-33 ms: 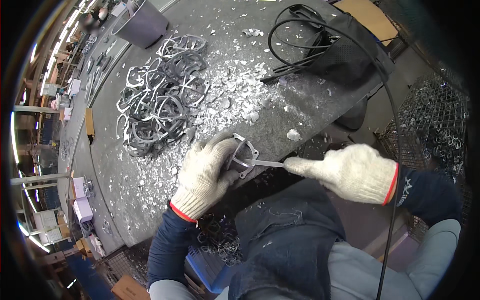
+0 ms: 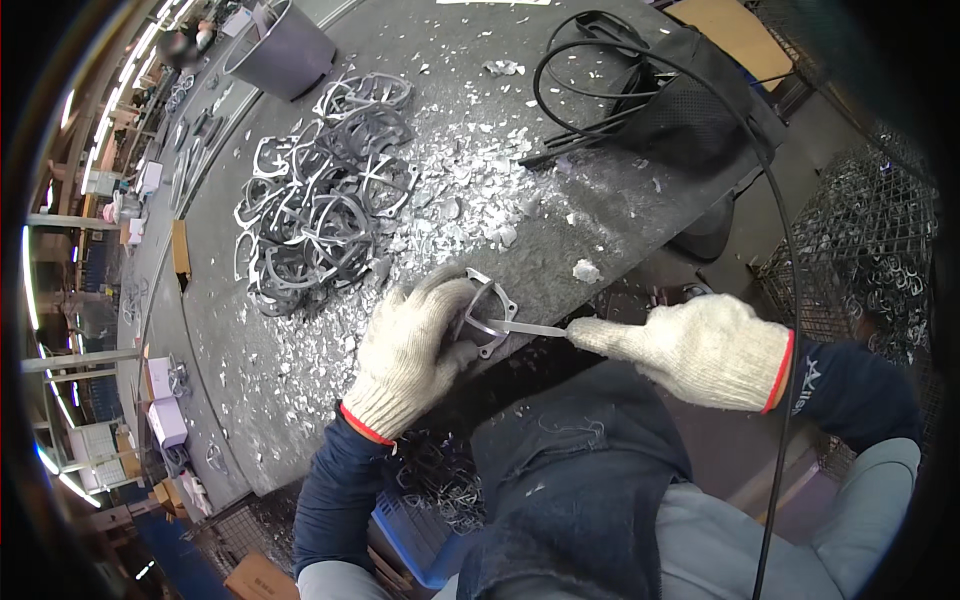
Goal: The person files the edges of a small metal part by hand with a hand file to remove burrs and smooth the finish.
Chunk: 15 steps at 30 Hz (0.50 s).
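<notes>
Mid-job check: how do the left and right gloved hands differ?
The left hand grips a metal part; the right hand holds a thin flat tool. The left hand is over the table, the right hand beyond its edge. The left hand's fingers are bent, while the right hand's index finger stretches along the tool. Both wear cream knit gloves with red cuff edges.

Metal pc. (image 2: pixel 509 306) — partly hidden (L hand (image 2: pixel 408 342)).

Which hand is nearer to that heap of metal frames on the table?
Left. The left hand is just below and right of the heap of metal frames; the right hand is much farther right, past the table's edge.
</notes>
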### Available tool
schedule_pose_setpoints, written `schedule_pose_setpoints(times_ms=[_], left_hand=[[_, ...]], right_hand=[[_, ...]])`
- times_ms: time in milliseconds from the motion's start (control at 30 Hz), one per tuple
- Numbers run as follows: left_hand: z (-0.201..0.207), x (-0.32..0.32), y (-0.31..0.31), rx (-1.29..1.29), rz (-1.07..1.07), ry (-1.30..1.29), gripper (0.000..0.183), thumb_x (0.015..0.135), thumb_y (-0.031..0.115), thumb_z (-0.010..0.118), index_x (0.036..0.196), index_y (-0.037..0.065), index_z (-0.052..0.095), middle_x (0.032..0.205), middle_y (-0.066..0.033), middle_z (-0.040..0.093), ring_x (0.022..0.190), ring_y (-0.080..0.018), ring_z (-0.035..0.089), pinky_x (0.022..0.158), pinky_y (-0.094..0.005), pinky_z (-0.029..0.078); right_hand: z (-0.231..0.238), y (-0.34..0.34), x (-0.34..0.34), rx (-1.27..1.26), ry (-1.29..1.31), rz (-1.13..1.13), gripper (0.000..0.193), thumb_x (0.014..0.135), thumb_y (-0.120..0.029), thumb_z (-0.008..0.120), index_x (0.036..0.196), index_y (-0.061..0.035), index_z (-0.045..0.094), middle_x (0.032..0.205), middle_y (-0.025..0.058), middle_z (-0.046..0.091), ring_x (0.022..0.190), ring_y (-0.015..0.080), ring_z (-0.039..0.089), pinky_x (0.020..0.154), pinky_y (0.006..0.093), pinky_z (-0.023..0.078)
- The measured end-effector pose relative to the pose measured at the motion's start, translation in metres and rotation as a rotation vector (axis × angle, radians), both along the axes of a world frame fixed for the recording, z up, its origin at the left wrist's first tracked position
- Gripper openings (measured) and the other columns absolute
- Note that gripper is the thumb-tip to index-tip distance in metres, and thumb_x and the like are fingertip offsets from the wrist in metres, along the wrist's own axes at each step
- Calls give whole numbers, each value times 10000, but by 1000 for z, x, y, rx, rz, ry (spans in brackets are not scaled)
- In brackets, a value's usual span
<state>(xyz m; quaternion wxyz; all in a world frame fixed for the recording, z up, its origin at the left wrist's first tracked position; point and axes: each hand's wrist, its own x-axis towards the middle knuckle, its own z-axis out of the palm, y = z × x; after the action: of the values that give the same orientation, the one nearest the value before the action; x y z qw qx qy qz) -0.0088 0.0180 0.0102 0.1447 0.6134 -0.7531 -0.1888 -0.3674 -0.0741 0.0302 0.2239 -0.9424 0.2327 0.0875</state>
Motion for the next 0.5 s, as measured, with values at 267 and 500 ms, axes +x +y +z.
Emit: schedule_pose_setpoints(times_ms=[267, 500], left_hand=[[-9, -3, 5, -87, -11, -5, 763, 717, 36, 966, 1442, 64, 727, 1587, -202, 714, 1438, -471, 689, 1205, -540, 566], [-7, -3, 5, -109, -37, 12, 729, 745, 42, 983, 1431, 67, 739, 1588, -190, 706, 1353, -465, 717, 1133, -533, 593]], right_hand=[[18, 13, 11, 1268, 150, -478, 977, 1113, -153, 666, 1936, -220, 144, 1079, 142, 759, 728, 174, 747, 686, 361, 686], [19, 23, 17, 1777, -62, -635, 976, 1148, -106, 601, 1945, -268, 61, 859, 22, 603, 591, 87, 577, 521, 274, 568]])
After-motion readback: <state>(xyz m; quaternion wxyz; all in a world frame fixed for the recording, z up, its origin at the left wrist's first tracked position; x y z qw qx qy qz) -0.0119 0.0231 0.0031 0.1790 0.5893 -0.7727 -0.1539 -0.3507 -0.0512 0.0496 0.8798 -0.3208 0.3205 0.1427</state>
